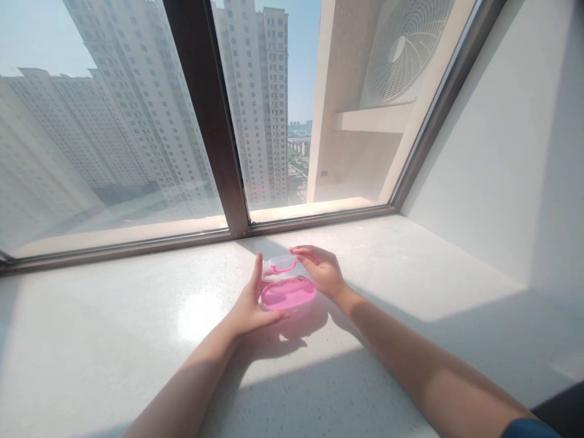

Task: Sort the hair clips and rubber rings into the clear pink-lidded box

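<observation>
A small oval pink box (pixel 288 294) rests on the pale stone sill, its clear lid (pixel 276 265) with a pink handle raised at the back. Something small and dark lies at the box's back rim, too small to make out. My left hand (pixel 253 307) holds the box from the left, thumb along its front side and a finger pointing up beside the lid. At the right, my right hand (pixel 320 267) has its fingers on the lid's upper right edge, bent around it.
The white speckled sill (pixel 114 328) spreads around both arms. Behind it stands a window with a dark frame (pixel 235 210). A white wall (pixel 493 158) rises on the right. Shadows of my hands fall in front of the box.
</observation>
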The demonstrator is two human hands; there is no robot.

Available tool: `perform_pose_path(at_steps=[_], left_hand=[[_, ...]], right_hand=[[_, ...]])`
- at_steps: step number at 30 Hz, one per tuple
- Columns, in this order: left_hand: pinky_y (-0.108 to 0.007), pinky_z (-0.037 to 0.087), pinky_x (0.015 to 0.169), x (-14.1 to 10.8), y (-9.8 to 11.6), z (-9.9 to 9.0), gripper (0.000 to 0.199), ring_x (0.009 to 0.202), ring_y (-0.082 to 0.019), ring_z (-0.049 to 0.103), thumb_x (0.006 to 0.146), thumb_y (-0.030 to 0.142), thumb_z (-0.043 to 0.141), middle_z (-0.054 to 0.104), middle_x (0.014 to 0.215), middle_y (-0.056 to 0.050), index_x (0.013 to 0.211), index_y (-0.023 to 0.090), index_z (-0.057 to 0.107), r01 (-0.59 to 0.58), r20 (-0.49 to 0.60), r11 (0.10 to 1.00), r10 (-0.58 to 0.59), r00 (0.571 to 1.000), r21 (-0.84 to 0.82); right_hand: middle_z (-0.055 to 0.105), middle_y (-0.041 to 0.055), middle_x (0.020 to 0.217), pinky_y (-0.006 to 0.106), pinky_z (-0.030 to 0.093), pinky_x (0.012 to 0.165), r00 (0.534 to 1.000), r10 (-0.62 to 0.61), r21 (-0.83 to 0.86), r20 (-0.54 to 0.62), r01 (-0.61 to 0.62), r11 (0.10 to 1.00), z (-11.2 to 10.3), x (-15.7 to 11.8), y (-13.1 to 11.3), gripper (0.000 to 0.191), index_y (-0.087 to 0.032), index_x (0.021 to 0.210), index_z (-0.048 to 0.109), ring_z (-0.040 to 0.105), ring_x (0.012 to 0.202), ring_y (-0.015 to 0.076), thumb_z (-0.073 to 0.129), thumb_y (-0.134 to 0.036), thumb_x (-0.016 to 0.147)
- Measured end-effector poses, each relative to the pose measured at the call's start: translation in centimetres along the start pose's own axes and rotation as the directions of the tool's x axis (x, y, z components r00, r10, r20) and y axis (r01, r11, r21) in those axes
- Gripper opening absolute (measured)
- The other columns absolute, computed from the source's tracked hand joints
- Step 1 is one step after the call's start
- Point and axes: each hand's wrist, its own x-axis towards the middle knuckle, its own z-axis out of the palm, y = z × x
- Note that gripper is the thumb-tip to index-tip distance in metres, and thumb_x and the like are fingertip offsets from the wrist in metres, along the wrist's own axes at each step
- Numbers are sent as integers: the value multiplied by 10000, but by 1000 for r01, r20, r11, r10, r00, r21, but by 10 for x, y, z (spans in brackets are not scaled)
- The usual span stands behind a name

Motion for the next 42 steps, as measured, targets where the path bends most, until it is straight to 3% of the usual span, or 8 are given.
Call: perform_pose_path(at_steps=[5, 11, 16, 19, 24, 28, 33, 42], left_hand=[[-558, 312, 1088, -1, 2, -6, 979, 1295, -358, 431, 670, 274, 805, 428, 1441, -142, 1485, 305, 262, -14, 46, 967, 3, 999, 254], [-539, 344, 1072, 0, -1, -8, 922, 1265, -352, 466, 686, 290, 792, 480, 1396, -168, 1470, 223, 311, 61, -26, 987, -58, 998, 152], [-542, 367, 1054, 0, -3, -15, 895, 1243, -352, 480, 690, 286, 795, 458, 1408, -163, 1456, 232, 335, 109, -134, 988, -94, 986, 107], [-526, 389, 1040, -1, -5, -16, 908, 1226, -334, 495, 694, 268, 795, 456, 1406, -147, 1461, 261, 310, 91, -161, 988, -70, 984, 127], [-519, 432, 999, -1, -10, -15, 931, 1189, -333, 525, 690, 276, 801, 455, 1398, -146, 1465, 281, 286, 104, -165, 988, -84, 983, 113], [-516, 444, 976, 0, -13, -15, 980, 1153, -338, 550, 665, 298, 822, 472, 1372, -157, 1469, 267, 263, 141, -143, 984, -125, 982, 105], [-456, 487, 914, 2, -14, -16, 1007, 1064, -318, 609, 641, 330, 837, 515, 1299, -152, 1463, 239, 262, 174, -116, 981, -163, 980, 90], [-434, 494, 887, 2, -10, -15, 1016, 1037, -315, 626, 621, 355, 847, 555, 1264, -151, 1450, 229, 274, 191, -108, 974, -179, 978, 118]], right_hand=[[737, 107, 944, 433, 531, 881, 956, 291, 152, -25, -284, 947, -8, 2, 10, 253, -161, 920, 714, 689, 938, 253, 712, -370, 776], [658, 124, 1171, 371, 525, 833, 950, 309, 130, 41, -312, 941, -29, 1, 13, 410, -199, 1186, 594, 645, 1035, 230, 593, -445, 858], [649, 59, 713, 229, 427, 497, 877, 473, -85, 82, -467, 880, -33, -9, 13, 357, -146, 771, 610, 579, 588, 137, 593, -499, 826], [547, -4, 568, 206, 315, 398, 816, 564, -159, 131, -544, 824, -26, -15, 10, 377, -159, 707, 574, 440, 435, 91, 604, -522, 804], [555, 6, 561, 226, 329, 458, 919, 391, -376, 48, -346, 860, -16, -18, -2, 312, -155, 650, 614, 490, 525, 127, 647, -441, 770], [564, -1, 540, 235, 355, 521, 965, 260, -588, 29, -193, 786, -16, -18, -7, 277, -161, 602, 617, 505, 547, 131, 593, -350, 802], [582, 7, 543, 230, 370, 549, 984, 156, -685, 88, -54, 726, -18, -19, -2, 278, -172, 572, 605, 519, 564, 137, 552, -308, 809], [588, 7, 539, 228, 369, 532, 978, 165, -662, 128, -40, 748, -19, -17, -4, 269, -176, 576, 622, 513, 545, 134, 550, -301, 802]])
